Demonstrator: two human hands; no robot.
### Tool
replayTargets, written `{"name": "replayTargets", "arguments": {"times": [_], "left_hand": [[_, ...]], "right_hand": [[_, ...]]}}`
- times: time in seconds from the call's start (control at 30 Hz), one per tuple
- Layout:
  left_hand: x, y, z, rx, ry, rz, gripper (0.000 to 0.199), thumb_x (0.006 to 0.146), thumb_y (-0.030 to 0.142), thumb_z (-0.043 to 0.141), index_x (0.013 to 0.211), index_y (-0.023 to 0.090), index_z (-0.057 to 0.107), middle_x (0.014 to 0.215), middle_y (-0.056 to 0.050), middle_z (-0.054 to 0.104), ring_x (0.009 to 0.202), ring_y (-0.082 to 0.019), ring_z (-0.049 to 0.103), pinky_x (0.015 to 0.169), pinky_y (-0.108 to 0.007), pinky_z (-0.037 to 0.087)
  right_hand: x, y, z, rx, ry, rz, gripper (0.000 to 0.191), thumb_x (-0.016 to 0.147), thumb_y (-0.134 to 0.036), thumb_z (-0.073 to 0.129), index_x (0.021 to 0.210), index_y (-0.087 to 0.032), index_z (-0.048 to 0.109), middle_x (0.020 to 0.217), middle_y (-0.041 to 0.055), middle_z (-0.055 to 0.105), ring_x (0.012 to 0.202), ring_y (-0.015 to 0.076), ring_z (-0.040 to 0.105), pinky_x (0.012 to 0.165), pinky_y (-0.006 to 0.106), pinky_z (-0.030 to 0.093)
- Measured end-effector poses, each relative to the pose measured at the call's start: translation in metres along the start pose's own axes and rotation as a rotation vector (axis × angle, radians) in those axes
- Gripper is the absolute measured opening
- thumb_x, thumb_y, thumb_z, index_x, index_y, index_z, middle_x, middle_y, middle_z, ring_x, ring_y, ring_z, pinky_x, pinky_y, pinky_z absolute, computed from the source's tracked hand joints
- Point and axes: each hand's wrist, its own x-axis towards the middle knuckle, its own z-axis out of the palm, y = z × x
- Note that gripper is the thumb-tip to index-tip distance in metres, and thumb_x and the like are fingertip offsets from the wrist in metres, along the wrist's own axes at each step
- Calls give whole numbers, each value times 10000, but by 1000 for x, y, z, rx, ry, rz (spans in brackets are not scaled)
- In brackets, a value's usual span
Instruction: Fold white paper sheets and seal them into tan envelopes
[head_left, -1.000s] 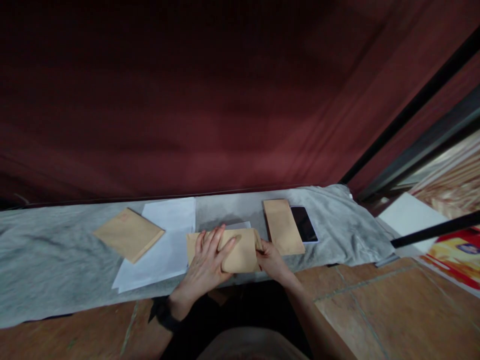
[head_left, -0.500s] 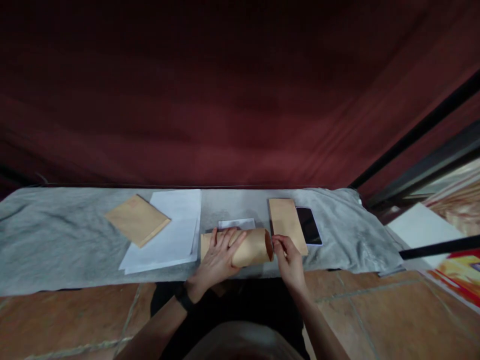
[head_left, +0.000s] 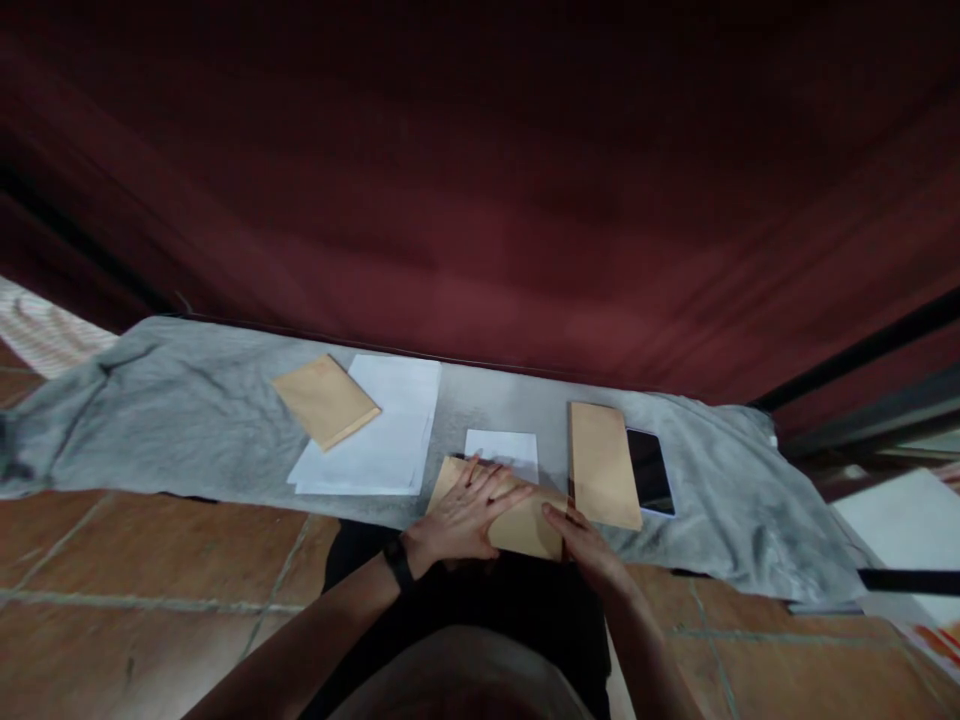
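Note:
A brown paper envelope (head_left: 529, 528) lies crosswise at the front edge of the cloth-covered bench, looking fairly flat. My left hand (head_left: 459, 515) rests palm down across its left part, fingers spread. At its right end is my right hand (head_left: 586, 542), thumb on top and the other fingers around the edge, partly hidden. Just behind the envelope, a small white sheet of paper (head_left: 517, 447) is partly covered by it. To the right of my right hand lies a second brown envelope (head_left: 604, 465), flat.
A phone (head_left: 651, 472) lies against the right envelope. On the left, another brown envelope (head_left: 327, 402) overlaps white sheets (head_left: 394, 430). Grey cloth (head_left: 202, 410) covers the narrow bench. A dark red curtain (head_left: 480, 250) hangs behind, and white board (head_left: 911, 530) stands at the right.
The envelope was rounded like a tube with its right end gaping; now it is flatter. My right hand has moved from beside that opening onto the end. The view has turned slightly.

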Motion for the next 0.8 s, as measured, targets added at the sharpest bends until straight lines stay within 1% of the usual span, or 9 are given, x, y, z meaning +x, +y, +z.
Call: {"name": "replayTargets", "arguments": {"times": [0.13, 0.27, 0.37, 0.43, 0.5, 0.53, 0.6, 0.67, 0.8], "left_hand": [[0, -3, -10, -2, 18, -1, 1008, 744, 480, 785, 1590, 331, 258, 1494, -101, 487, 1408, -344, 394, 1219, -574, 128], [-1, -11, -34, 46, 64, -33, 942, 772, 368, 766, 1579, 361, 280, 1431, -72, 519, 1359, -317, 432, 1218, -537, 165], [-12, -32, -51, 100, 93, -112, 967, 777, 390, 759, 1594, 321, 247, 1432, -96, 502, 1346, -326, 443, 1208, -540, 192], [-25, -51, -57, 134, 117, -196, 987, 784, 425, 746, 1604, 281, 216, 1432, -122, 499, 1346, -332, 447, 1201, -544, 214], [-41, -69, -56, 170, 151, -284, 1002, 777, 440, 739, 1607, 261, 207, 1416, -136, 511, 1323, -338, 471, 1195, -552, 228], [-49, -76, -54, 186, 144, -306, 998, 780, 434, 734, 1607, 253, 206, 1416, -143, 513, 1319, -341, 477, 1199, -560, 216], [-64, -88, -49, 216, 137, -338, 1017, 768, 423, 740, 1609, 237, 200, 1417, -157, 515, 1319, -353, 478, 1196, -573, 214], [-76, -94, -42, 233, 125, -357, 1034, 757, 422, 743, 1611, 240, 188, 1423, -157, 516, 1329, -359, 473, 1194, -579, 215], [-88, -102, -32, 225, 112, -384, 1033, 743, 438, 732, 1606, 245, 199, 1429, -143, 521, 1331, -355, 480, 1188, -574, 233]], "right_hand": [[0, 5, 4, 60, -20, 48, 550, 823, -698, 605, 1081, -226, 716, 1048, 111, 771, 975, 292, 733, 876, 441, 585], [2, -12, 3, 112, -60, -76, 563, 866, -723, 509, 1074, -232, 690, 1093, 123, 754, 1031, 283, 716, 843, 420, 592], [17, -28, -3, 107, 30, -182, 554, 871, -707, 526, 1049, -203, 669, 1094, 137, 742, 940, 263, 726, 803, 401, 597], [33, -34, -4, -51, 156, -257, 542, 877, -671, 544, 1089, -185, 657, 1063, 127, 738, 871, 238, 718, 766, 377, 600], [51, -35, 1, -426, 268, -263, 493, 925, -592, 503, 1154, -177, 640, 1027, 106, 731, 831, 216, 710, 737, 350, 593], [60, -35, 7, -659, 308, -232, 441, 939, -545, 506, 1151, -181, 639, 1015, 100, 730, 848, 214, 713, 774, 347, 585], [72, -31, 22, -774, 355, -200, 402, 891, -462, 633, 1129, -139, 647, 1066, 174, 714, 993, 283, 704, 846, 381, 561], [78, -28, 39, -887, 401, -161, 461, 864, -411, 698, 1191, -96, 615, 1177, 256, 665, 1087, 341, 677, 854, 402, 552], [82, -28, 59, -1188, 432, -81, 556, 878, -377, 720, 1299, -59, 544, 1212, 294, 643, 1081, 364, 677, 848, 409, 548]]}}
